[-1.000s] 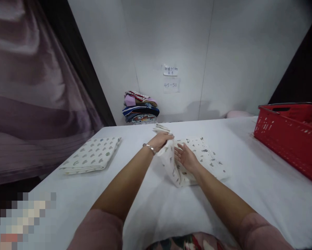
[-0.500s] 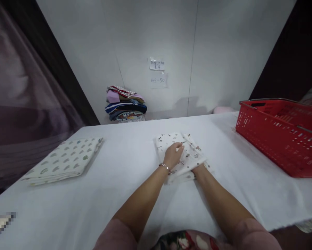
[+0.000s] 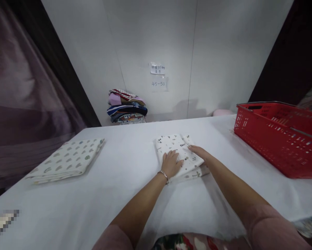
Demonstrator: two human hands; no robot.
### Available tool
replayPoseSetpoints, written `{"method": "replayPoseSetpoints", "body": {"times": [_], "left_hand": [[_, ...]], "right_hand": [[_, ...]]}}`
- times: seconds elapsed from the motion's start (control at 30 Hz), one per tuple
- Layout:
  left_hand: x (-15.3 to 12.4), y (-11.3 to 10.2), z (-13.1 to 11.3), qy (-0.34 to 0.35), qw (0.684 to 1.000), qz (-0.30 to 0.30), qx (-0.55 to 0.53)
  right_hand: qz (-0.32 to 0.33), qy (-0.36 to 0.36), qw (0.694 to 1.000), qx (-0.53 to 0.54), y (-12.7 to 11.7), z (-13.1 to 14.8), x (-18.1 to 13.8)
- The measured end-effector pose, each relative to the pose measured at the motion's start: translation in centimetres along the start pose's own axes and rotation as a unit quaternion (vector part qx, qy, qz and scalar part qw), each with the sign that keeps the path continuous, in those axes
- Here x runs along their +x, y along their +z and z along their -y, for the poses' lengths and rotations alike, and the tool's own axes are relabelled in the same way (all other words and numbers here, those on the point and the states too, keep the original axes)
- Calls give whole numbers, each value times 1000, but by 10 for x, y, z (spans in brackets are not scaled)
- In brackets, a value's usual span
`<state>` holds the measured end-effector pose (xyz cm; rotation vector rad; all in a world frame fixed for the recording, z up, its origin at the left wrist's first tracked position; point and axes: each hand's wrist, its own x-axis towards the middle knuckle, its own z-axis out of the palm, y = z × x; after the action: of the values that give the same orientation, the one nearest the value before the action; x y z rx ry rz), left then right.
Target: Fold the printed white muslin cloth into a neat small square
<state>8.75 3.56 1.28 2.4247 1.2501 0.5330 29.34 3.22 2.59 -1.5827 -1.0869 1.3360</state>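
Note:
A white cloth with small printed motifs lies folded in front of me, its layers slightly uneven along the near and right edges. My left hand, with a bracelet at the wrist, rests flat on its near left part, fingers spread. On the cloth's right side is my right hand, fingers stretched out and touching the top layer near the right edge. Neither hand grips the fabric.
To the left lies another folded cloth with grey-green motifs. A red plastic basket stands at the right of the white-covered table. Behind the far edge is a stack of folded textiles, below paper signs on the wall.
My right hand has come out from under the cloth's fold and now lies on top at the right. My left hand has opened from a pinch and flattened nearer to me.

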Motion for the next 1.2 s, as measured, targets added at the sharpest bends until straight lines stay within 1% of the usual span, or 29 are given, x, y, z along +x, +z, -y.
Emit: {"method": "replayPoseSetpoints", "body": {"times": [0.03,0.07,0.1,0.13,0.2,0.27,0.33,0.43,0.5,0.6,0.73,0.87,1.0,1.1,1.2], "left_hand": [[0,-2,0,-2,1000,-12,-8],[0,-3,1,-6,999,-26,-17],[-1,-5,3,-12,999,-41,-26],[-2,-6,5,-21,998,-56,-34],[-4,-8,13,-44,994,-86,-51],[-7,-9,24,-69,987,-122,-78],[-8,-8,35,-106,974,-157,-125],[-9,-2,47,-160,948,-181,-205],[-9,2,50,-173,940,-180,-231],[-9,8,50,-160,943,-173,-236],[-10,10,50,-148,950,-168,-218],[-11,9,51,-145,957,-148,-202],[-11,8,51,-142,958,-144,-201],[-12,7,49,-143,957,-146,-206],[-12,6,49,-145,954,-152,-213]], "right_hand": [[-47,-15,994,-93,-2,4,4],[-84,-27,979,-181,-3,8,8],[-106,-33,960,-255,-3,11,12],[-115,-32,943,-311,-3,15,16],[-118,-31,922,-367,-1,20,22],[-129,-33,908,-397,2,24,25],[-147,-41,892,-426,5,27,28],[-165,-52,874,-454,11,33,34],[-167,-51,868,-465,17,37,42],[-164,-37,859,-483,24,42,56],[-170,-22,848,-502,29,43,69],[-160,-9,851,-500,31,44,80],[-164,1,859,-485,34,48,92],[-182,-9,864,-469,33,50,94],[-219,-21,863,-454,28,46,88]]}}
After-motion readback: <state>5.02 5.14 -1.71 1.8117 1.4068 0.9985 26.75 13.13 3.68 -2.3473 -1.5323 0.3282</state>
